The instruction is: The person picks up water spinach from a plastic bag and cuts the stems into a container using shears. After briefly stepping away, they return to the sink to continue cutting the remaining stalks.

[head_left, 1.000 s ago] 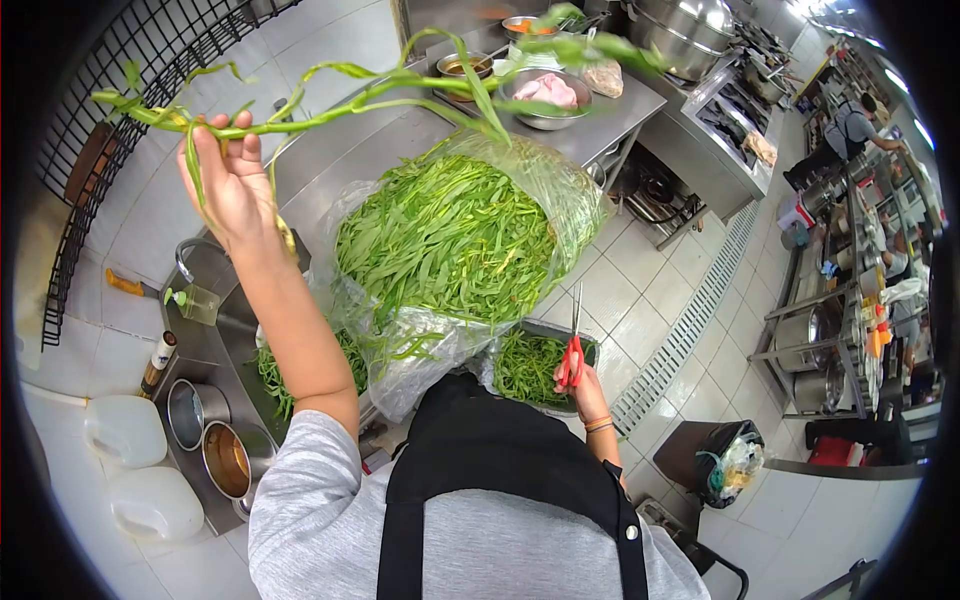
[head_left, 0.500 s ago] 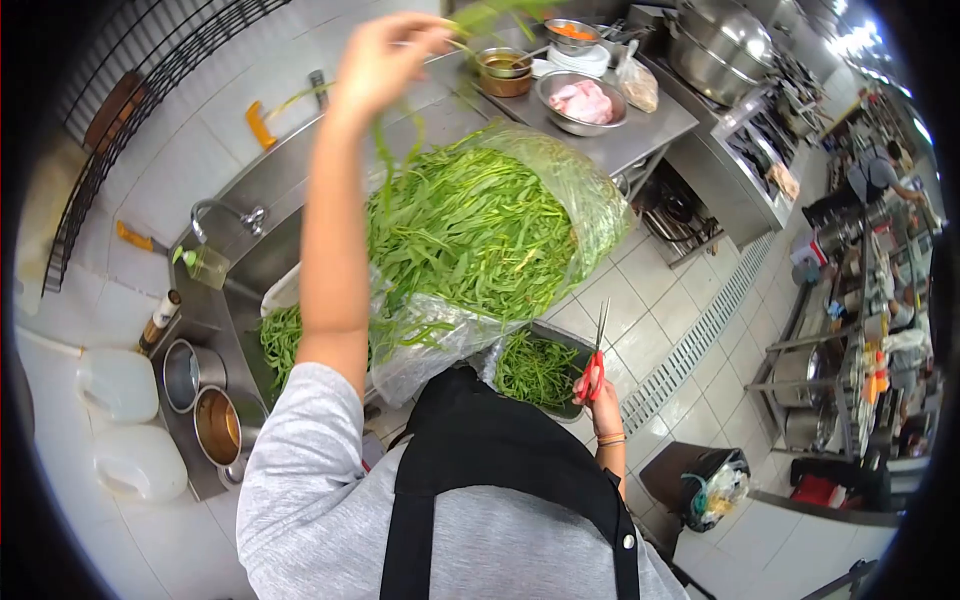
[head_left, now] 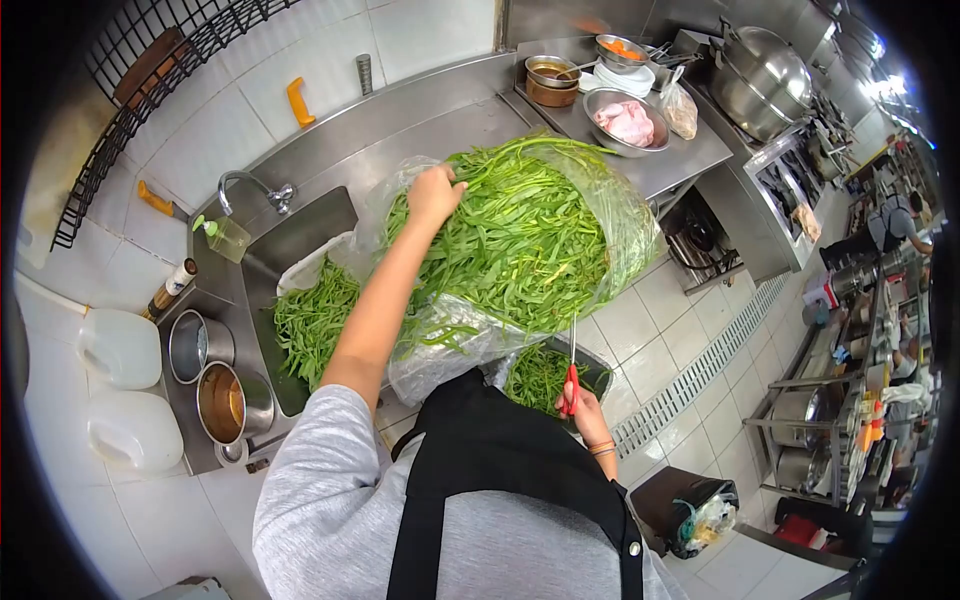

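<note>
A large heap of long-leaved greens, like water spinach, fills an open clear plastic bag beside the sink. My left hand reaches onto the upper left part of the heap, fingers curled closed against the greens. How many stems it grips is hidden. Low on the right, my right hand is wrapped round red-handled scissors, their blades pointing up beside the bag's lower edge. Beneath them is a dark tub with cut greens. More loose greens lie in the sink.
A steel bowl of raw meat stands on the back counter near a clear bag. Two pots and white jugs are at the left. A lined bin stands lower right. Another person is far right.
My left hand has come down from high above the counter, where it held up some stems, onto the heap. The scissors have shifted slightly left and down. The view has turned a little.
</note>
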### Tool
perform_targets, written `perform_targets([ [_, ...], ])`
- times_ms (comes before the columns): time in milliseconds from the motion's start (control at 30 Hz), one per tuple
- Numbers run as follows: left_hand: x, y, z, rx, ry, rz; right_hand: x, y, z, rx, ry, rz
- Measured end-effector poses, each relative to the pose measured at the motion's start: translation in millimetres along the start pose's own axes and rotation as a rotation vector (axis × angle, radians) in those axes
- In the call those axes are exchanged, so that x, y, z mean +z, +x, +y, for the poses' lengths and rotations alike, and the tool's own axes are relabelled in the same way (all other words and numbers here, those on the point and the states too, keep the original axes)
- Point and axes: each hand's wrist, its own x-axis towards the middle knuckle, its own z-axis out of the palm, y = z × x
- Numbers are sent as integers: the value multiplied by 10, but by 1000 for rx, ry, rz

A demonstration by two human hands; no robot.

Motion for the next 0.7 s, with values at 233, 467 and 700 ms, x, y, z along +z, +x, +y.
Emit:
perform_targets([
  [233, 244, -92, 23, 141, 60, 142, 185, 206, -415, -136, -172, -51],
  [467, -230, -754, 568, 428, -1017, -97, 300, 206, -718, -314, -35, -145],
  [700, -598, -1317, 845, 411, -1495, -514, 295, -257, -1157, -866, -480, 105],
])
